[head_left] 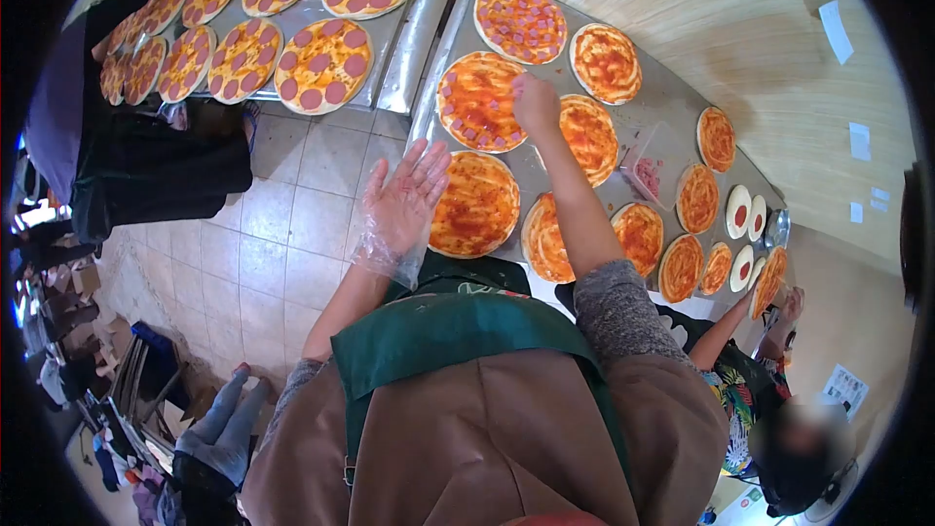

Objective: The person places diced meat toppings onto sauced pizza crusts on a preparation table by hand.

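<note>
My left hand, in a clear plastic glove, is open with its palm up and fingers spread. It holds nothing and is beside a pizza base with red sauce at the table's edge. My right hand is closed over the right side of another sauced pizza; whatever is inside its fingers is hidden. Pink ham cubes lie on that pizza, mostly on its left and lower parts. Beyond it, a pizza is covered with ham cubes. A clear plastic container of diced ham stands to the right.
Several more sauced bases, such as this one, fill the metal table. At the right, a co-worker's hand is near a tilted pizza. At the left, another person stands by a table of pizzas with round sausage slices.
</note>
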Demonstrator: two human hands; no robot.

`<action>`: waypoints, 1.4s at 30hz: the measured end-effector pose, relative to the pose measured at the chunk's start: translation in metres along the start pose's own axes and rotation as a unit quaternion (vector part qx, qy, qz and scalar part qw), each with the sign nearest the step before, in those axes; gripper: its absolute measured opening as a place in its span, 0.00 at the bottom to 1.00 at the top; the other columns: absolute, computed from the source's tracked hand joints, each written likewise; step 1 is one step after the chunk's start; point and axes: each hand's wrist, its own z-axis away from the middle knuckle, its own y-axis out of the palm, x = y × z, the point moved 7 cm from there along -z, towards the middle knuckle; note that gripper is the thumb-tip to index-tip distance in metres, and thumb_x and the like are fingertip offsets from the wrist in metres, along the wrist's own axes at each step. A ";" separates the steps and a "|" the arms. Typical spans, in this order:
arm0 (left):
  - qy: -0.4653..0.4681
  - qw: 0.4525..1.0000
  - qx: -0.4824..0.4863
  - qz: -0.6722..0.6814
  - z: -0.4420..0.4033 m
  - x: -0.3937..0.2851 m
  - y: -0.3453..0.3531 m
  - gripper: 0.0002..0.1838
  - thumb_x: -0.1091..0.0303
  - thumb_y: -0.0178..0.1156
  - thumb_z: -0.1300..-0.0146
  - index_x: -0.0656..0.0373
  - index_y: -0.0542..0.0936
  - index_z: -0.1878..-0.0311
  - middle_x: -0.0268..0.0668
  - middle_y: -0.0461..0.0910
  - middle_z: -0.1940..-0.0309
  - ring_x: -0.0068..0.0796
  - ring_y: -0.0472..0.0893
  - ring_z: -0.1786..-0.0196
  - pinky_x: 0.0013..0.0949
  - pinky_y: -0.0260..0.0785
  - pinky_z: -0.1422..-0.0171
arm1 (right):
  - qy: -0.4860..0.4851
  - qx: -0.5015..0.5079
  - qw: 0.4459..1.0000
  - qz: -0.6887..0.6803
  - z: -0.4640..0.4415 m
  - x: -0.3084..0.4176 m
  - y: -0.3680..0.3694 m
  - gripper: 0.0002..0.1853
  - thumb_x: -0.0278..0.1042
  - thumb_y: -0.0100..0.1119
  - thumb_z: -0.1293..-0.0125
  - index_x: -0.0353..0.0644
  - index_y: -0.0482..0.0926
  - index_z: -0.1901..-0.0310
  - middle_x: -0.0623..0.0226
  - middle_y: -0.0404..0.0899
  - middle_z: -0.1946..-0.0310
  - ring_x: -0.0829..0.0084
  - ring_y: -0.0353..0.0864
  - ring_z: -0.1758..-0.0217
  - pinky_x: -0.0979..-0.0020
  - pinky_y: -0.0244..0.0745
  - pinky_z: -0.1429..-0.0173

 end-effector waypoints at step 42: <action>-0.036 0.999 -0.014 0.012 -0.014 -0.002 -0.003 0.37 0.44 0.44 0.25 0.64 0.59 0.24 0.50 0.56 0.22 0.44 0.56 0.20 0.44 0.52 0.19 | 0.065 0.065 0.995 -0.049 0.006 -0.063 -0.019 0.09 0.36 0.74 0.46 0.44 0.87 0.65 0.65 0.87 0.68 0.68 0.86 0.63 0.66 0.79 0.56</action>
